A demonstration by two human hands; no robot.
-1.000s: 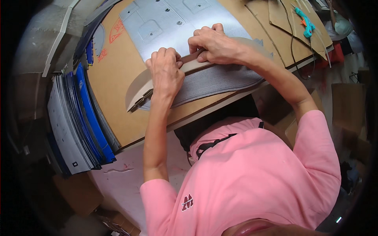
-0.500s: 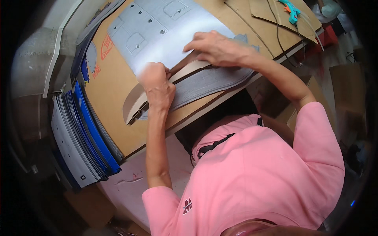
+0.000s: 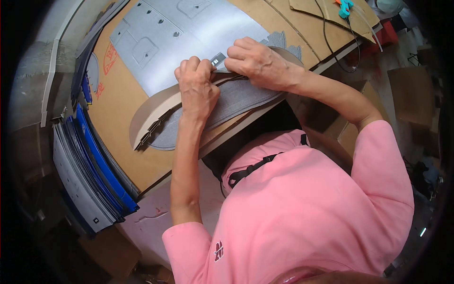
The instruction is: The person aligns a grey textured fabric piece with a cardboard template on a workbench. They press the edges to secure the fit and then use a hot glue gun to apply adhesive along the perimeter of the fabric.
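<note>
My left hand (image 3: 196, 88) is closed with its fingers curled over the upper edge of a curved tan cardboard piece (image 3: 153, 112). A little to its right, my right hand (image 3: 261, 63) pinches the same edge, its fingertips hidden. Notched, folded tabs show at the piece's left end. Grey denim-patterned curved sheets (image 3: 240, 98) lie against the cardboard on the near side. Beyond both hands lies a large grey sheet (image 3: 163, 45) printed like a denim jacket with pockets and buttons. Between my hands, a small dark patch (image 3: 217, 59) shows on the grey surface.
The brown-topped table (image 3: 113, 137) has its front edge close to my body. A stack of grey and blue sheets (image 3: 90, 175) leans at its left side. A turquoise glue gun (image 3: 345, 8) with a dark cord rests at the far right on cardboard. Cardboard boxes (image 3: 411, 94) stand to the right.
My left hand has come up and right, nearer the right hand, along the cardboard edge. The curved piece is now spread wider, and the whole view has shifted slightly.
</note>
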